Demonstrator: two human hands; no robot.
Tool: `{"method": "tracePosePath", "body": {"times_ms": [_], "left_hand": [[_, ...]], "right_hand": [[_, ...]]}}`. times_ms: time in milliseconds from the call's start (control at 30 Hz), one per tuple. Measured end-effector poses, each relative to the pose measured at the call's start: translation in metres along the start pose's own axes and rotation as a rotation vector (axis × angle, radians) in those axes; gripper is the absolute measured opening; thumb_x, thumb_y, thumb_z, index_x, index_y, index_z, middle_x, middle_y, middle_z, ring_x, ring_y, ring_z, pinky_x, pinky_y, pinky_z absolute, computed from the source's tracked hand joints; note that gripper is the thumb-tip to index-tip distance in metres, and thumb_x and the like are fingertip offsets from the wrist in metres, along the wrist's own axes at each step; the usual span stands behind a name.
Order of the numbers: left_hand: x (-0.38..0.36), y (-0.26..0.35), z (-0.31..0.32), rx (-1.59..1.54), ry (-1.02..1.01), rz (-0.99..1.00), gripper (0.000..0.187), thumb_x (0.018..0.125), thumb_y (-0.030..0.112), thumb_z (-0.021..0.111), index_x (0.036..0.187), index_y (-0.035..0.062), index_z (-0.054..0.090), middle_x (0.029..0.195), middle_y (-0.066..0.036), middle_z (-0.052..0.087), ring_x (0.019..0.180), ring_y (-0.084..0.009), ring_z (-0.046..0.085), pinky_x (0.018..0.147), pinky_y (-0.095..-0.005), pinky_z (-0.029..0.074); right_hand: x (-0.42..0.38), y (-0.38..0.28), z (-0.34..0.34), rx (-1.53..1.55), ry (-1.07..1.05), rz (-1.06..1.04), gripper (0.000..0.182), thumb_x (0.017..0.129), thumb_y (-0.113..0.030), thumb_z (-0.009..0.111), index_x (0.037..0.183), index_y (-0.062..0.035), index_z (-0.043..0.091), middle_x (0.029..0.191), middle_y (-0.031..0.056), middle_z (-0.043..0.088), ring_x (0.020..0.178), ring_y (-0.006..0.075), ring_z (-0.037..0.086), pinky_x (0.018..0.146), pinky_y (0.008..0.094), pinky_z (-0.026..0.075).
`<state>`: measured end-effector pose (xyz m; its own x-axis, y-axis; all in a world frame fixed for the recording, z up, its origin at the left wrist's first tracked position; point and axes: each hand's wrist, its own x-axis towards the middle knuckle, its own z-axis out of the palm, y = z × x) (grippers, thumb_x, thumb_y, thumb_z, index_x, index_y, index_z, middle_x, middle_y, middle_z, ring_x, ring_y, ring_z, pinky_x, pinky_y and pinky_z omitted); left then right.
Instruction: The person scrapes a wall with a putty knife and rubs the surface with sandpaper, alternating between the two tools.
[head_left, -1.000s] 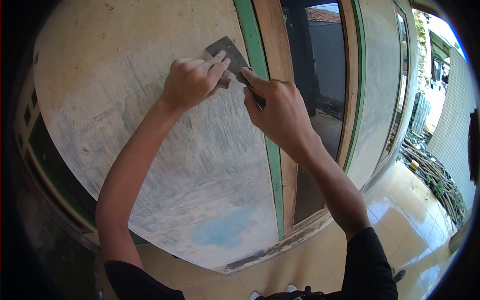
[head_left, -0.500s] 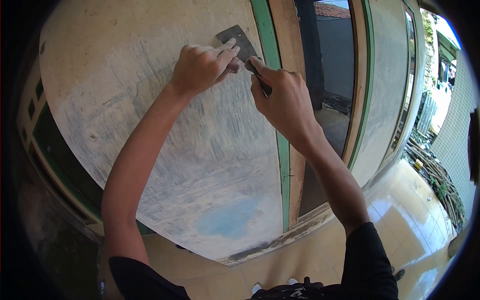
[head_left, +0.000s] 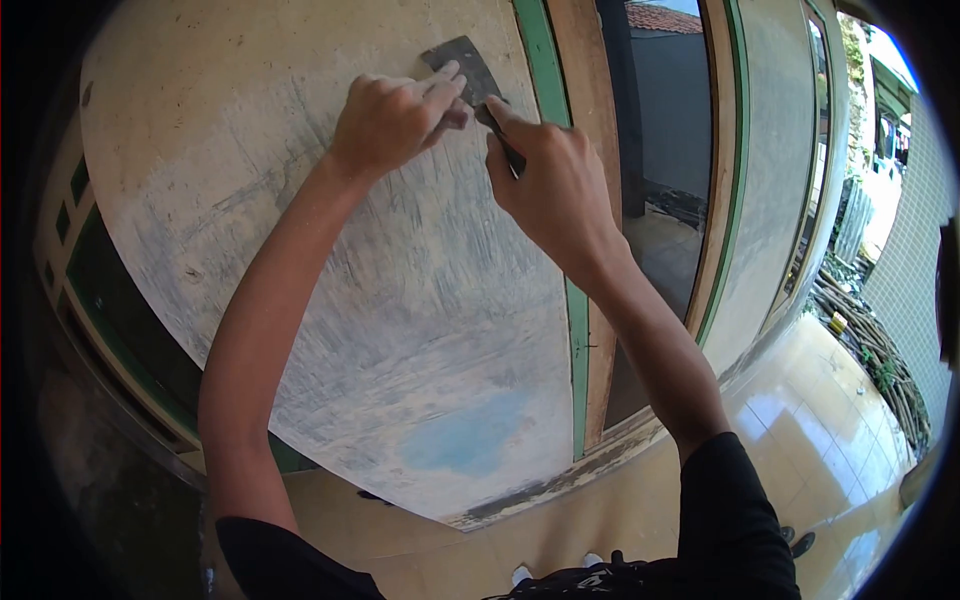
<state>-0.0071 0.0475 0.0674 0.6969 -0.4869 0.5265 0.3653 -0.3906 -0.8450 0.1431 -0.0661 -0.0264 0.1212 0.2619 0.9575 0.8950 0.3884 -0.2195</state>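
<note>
A scraper (head_left: 478, 75) with a broad dark grey metal blade lies against the scuffed wall (head_left: 420, 270), near its upper right. Its dark handle sits in my right hand (head_left: 552, 170), whose fingers wrap around it with the thumb along the top. My left hand (head_left: 392, 118) presses extended fingers onto the blade from the left, while its other fingers are curled and partly hidden. White dust coats the fingertips. Grey streaks and scratches cover the wall below both hands, and a light blue patch (head_left: 468, 435) shows near its bottom.
A green strip (head_left: 545, 75) and a wooden frame (head_left: 590, 110) border the wall on the right, beside a dark glass pane (head_left: 670, 130). Glossy floor tiles (head_left: 800, 420) lie below. A pile of sticks (head_left: 870, 350) stands at the far right, and dark footwear (head_left: 800, 543) at the lower right.
Both hands and the scraper have shifted slightly left and up across the wall. The blade has turned a little, and the grip looks the same.
</note>
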Motion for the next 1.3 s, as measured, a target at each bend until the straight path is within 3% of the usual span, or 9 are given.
{"method": "tracePosePath", "body": {"times_ms": [100,200,400,567,767,867,967,1133,1300], "left_hand": [[0.011,-0.036,-0.003,0.065,-0.012,-0.072,0.024,0.082,0.028,0.077,0.1,0.0129,0.075,0.09,-0.009,0.076,0.061,-0.0203,0.07,0.054,-0.0313,0.053],[0.012,-0.035,-0.01,0.158,-0.039,-0.079,0.022,0.081,0.027,0.077,0.1,0.0153,0.075,0.097,-0.008,0.076,0.062,-0.0207,0.071,0.056,-0.0314,0.054],[0.007,0.024,-0.036,0.018,0.06,-0.076,0.019,0.082,0.025,0.076,0.096,0.0129,0.076,0.097,-0.007,0.076,0.062,-0.0176,0.072,0.053,-0.0276,0.054],[-0.019,0.033,-0.025,-0.046,-0.021,-0.039,0.02,0.081,0.024,0.075,0.095,0.0099,0.076,0.099,-0.009,0.076,0.063,-0.0165,0.072,0.053,-0.0273,0.054],[-0.027,-0.004,-0.01,-0.026,-0.001,-0.012,0.025,0.08,0.024,0.076,0.1,0.0092,0.076,0.096,-0.008,0.076,0.063,-0.0171,0.072,0.055,-0.0282,0.055],[-0.018,-0.033,-0.013,0.0,-0.017,-0.147,0.024,0.079,0.023,0.077,0.098,0.009,0.076,0.095,-0.008,0.076,0.063,-0.0167,0.072,0.056,-0.0284,0.055],[-0.023,-0.008,-0.02,0.0,0.018,-0.129,0.026,0.078,0.024,0.079,0.098,0.008,0.075,0.094,-0.008,0.076,0.062,-0.0166,0.071,0.056,-0.0283,0.055],[-0.037,0.021,-0.02,-0.067,0.003,-0.065,0.027,0.076,0.025,0.08,0.098,0.0105,0.075,0.095,-0.007,0.076,0.064,-0.0166,0.072,0.056,-0.0277,0.055],[-0.021,-0.034,-0.019,-0.008,0.065,-0.125,0.027,0.075,0.023,0.081,0.1,0.0132,0.076,0.085,-0.004,0.076,0.064,-0.0159,0.072,0.054,-0.0282,0.054]], "right_hand": [[0.029,-0.002,0.005,0.004,0.08,-0.08,0.032,0.087,-0.009,0.06,0.115,-0.0004,0.071,0.066,0.0215,0.064,0.061,0.0341,0.067,0.058,0.0422,0.053],[0.035,-0.012,-0.005,0.024,0.083,-0.054,0.03,0.086,-0.01,0.062,0.113,-0.0005,0.072,0.067,0.0217,0.066,0.062,0.0338,0.067,0.06,0.0421,0.054],[-0.018,-0.012,-0.03,0.156,0.109,-0.053,0.035,0.086,-0.01,0.067,0.12,-0.0035,0.07,0.07,0.0155,0.067,0.057,0.0262,0.064,0.06,0.0373,0.052],[-0.038,0.0,-0.01,0.106,0.016,-0.048,0.035,0.088,-0.011,0.066,0.122,-0.0049,0.07,0.07,0.0147,0.066,0.056,0.0245,0.063,0.057,0.037,0.051],[-0.004,-0.008,0.012,0.033,-0.045,-0.05,0.034,0.088,-0.01,0.063,0.121,-0.0033,0.069,0.065,0.0155,0.066,0.052,0.0278,0.062,0.056,0.0372,0.051],[0.027,-0.02,0.015,0.012,0.011,-0.12,0.035,0.088,-0.01,0.064,0.121,-0.0023,0.069,0.064,0.0163,0.066,0.05,0.0284,0.062,0.054,0.0372,0.051],[0.002,-0.022,0.005,0.127,0.022,-0.064,0.035,0.087,-0.011,0.064,0.121,-0.0019,0.069,0.064,0.0169,0.066,0.051,0.0265,0.063,0.055,0.0373,0.052],[-0.031,-0.018,0.004,-0.013,-0.049,-0.045,0.034,0.087,-0.01,0.063,0.119,-0.0013,0.07,0.065,0.0173,0.067,0.053,0.0249,0.065,0.057,0.0375,0.053],[0.025,-0.026,0.014,0.053,0.019,-0.086,0.034,0.087,-0.008,0.062,0.119,-0.0017,0.07,0.063,0.0174,0.066,0.053,0.0252,0.065,0.057,0.0376,0.053]]}}
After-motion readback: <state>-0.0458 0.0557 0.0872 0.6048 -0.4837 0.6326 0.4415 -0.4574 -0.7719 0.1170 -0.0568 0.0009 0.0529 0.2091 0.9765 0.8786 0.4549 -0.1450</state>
